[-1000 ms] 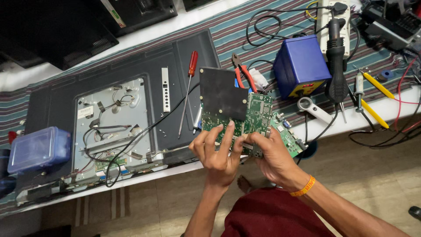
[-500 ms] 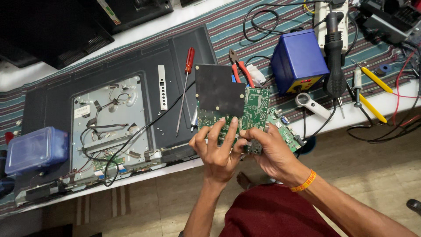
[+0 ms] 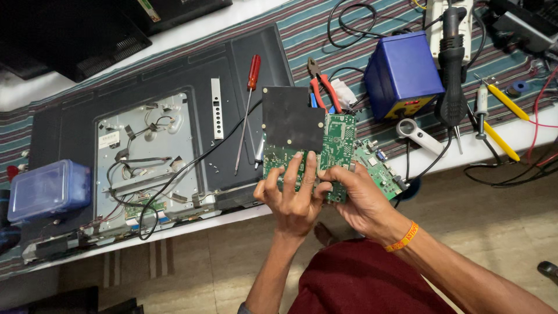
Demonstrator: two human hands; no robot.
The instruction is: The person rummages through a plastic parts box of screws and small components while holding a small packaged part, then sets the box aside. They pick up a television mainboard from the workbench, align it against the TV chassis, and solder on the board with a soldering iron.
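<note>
You hold a green circuit board (image 3: pixel 334 148) in both hands, lifted off the workbench (image 3: pixel 174 232) at its front edge. Your left hand (image 3: pixel 293 195) grasps the board's lower left part, fingers spread flat over its face. Your right hand (image 3: pixel 357 197) clasps the lower right corner, thumb pressed on the front. A flat, matte black square plate (image 3: pixel 292 118) covers the board's upper left, above your left fingers. A second green board (image 3: pixel 378 168) sticks out from behind the one you hold, to its right.

Left of the board, a dark television back panel (image 3: pixel 145 116) lies face down on the bench, opened to a bare metal plate (image 3: pixel 148 157) crossed by thin cables. A red-handled screwdriver (image 3: pixel 249 99) rests on that panel, just left of the black plate. Further left sits a translucent blue plastic box (image 3: pixel 49 189). Above the board lie red-handled pliers (image 3: pixel 322 87); up and to the right stands a boxy blue soldering station (image 3: pixel 404 75), with a black hot-air handle (image 3: pixel 452 70) beyond it. A white magnifier (image 3: pixel 418 134) lies right of the board. The bench wears a striped cloth (image 3: pixel 349 29); the floor below is pale tile (image 3: pixel 500 227).
</note>
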